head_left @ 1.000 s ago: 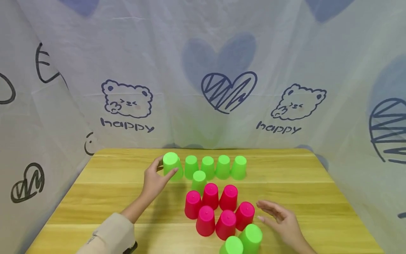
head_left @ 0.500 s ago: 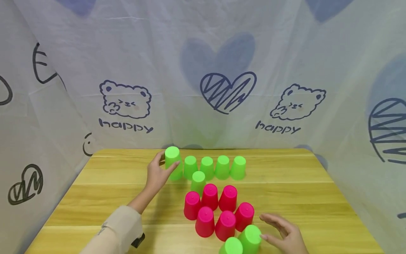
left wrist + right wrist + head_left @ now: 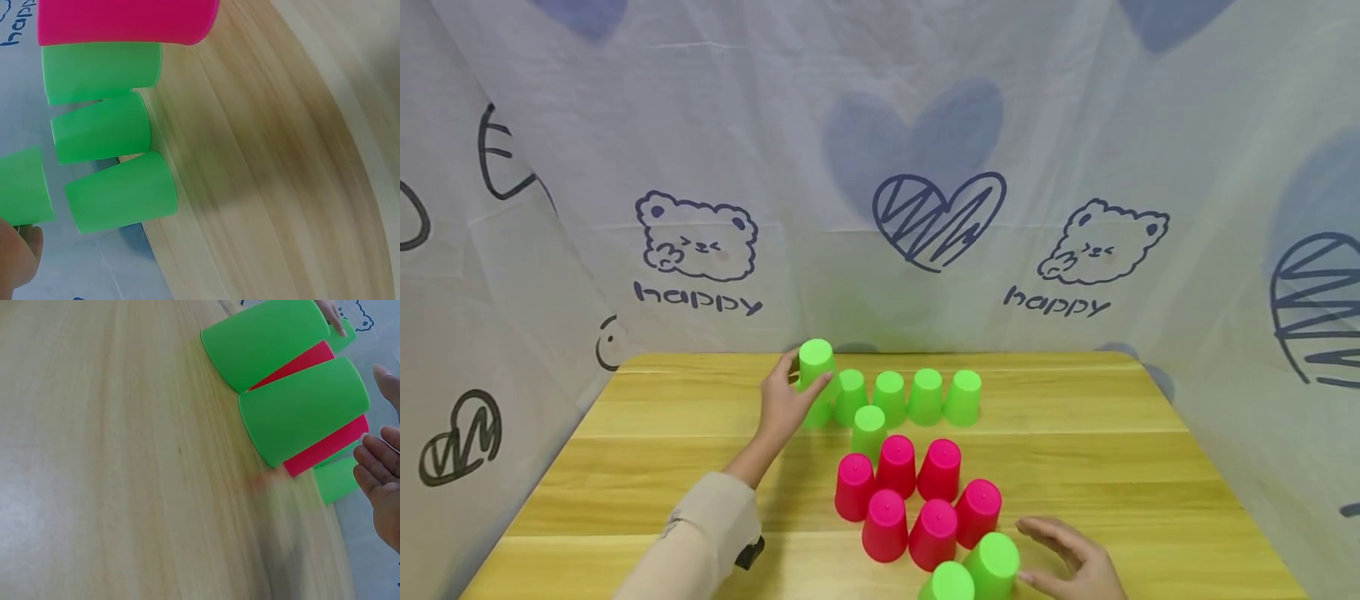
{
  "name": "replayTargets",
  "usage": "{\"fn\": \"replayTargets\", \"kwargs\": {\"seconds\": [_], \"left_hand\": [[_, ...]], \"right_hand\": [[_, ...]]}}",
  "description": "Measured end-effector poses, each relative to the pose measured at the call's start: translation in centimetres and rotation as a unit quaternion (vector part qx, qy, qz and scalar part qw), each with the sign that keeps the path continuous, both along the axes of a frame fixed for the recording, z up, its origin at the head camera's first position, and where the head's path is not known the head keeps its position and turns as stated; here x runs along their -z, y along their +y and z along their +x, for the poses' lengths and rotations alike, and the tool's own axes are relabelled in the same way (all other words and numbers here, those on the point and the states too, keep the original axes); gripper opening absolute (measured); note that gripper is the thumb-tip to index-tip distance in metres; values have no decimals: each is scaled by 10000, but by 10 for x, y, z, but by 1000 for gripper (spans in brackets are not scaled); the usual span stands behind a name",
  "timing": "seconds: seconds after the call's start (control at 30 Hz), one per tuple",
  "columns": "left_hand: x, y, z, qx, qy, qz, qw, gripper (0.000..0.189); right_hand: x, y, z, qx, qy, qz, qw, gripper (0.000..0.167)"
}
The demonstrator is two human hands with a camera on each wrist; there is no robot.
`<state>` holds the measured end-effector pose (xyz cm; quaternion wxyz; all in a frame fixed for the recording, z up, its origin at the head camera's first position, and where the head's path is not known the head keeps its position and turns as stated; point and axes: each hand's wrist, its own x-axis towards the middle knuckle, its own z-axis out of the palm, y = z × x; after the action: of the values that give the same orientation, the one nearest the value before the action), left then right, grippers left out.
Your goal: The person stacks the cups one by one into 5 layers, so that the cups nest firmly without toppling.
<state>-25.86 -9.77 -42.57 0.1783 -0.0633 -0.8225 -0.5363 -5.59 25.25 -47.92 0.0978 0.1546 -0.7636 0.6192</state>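
Note:
My left hand (image 3: 786, 404) grips an upside-down green cup (image 3: 817, 358) at the back left. In the left wrist view this held cup (image 3: 22, 187) is raised, apart from the cups on the table. Below it, at the left end of a row of upside-down green cups (image 3: 927, 400), stands another green cup (image 3: 817, 415), partly hidden by the thumb. My right hand (image 3: 1073, 560) has relaxed, slightly bent fingers and holds nothing. Its thumb is close beside a near green cup (image 3: 992, 562); a second green cup (image 3: 951, 583) stands to that one's left.
Several upside-down pink-red cups (image 3: 886, 525) stand grouped mid-table. One green cup (image 3: 869, 427) sits between them and the back row. The wooden table (image 3: 1112, 433) ends at a printed white curtain (image 3: 842, 283). A light sleeve (image 3: 700, 533) covers the left forearm.
My left hand has lifted the green cup and shifted it slightly right, showing the cup beneath. The right hand has come nearer the front edge, beside the near green cup.

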Motion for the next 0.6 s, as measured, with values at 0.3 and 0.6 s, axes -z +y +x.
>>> {"fn": "replayTargets", "kwargs": {"seconds": [0.3, 0.6], "left_hand": [[0, 4, -10, -196, -50, 73, 9998, 55], [1, 11, -16, -250, -212, 163, 9993, 55]], "right_hand": [[6, 2, -1, 104, -107, 451, 9989, 49], [9, 1, 0, 239, -566, 663, 9959, 51]]}}
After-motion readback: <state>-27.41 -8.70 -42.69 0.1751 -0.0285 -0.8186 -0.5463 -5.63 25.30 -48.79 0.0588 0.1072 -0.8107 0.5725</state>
